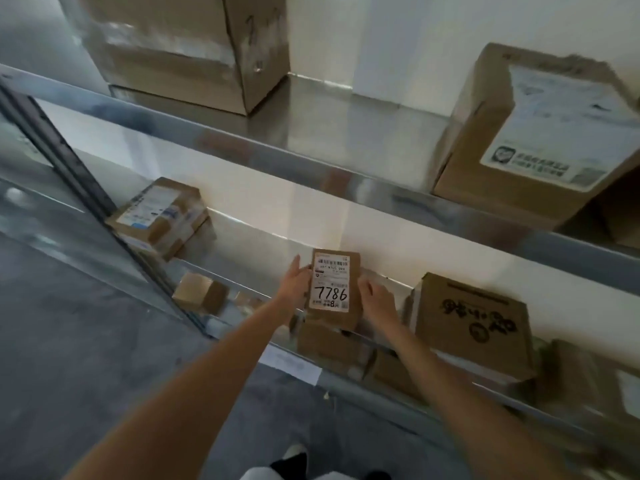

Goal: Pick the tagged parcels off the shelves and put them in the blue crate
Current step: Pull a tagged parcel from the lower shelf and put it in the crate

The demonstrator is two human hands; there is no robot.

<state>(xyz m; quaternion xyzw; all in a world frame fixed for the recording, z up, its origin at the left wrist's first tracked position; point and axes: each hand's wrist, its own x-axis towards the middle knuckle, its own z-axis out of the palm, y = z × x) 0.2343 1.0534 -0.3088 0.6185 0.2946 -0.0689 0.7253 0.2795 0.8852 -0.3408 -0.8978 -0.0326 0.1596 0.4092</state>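
We're at the picking step here: both hands are on the tagged parcel (333, 289), the small brown box with a white label handwritten 7786. The left hand (294, 284) presses its left edge with fingers stretched flat, the right hand (377, 299) curls round its right edge, so our two-handed grip is clamped on the parcel from either side. It sits tilted up towards us at the front of the lower shelf (433, 268), resting on a plain box (325, 344) directly beneath the grip. Just right of the grip stands a larger printed box (471, 323); well off to the left lie two more cartons (162, 216). We can't see the blue crate anywhere. Next, by our reading, we need to lift the parcel clear of the box under it, draw it back past the shelf lip, then turn to find the crate.
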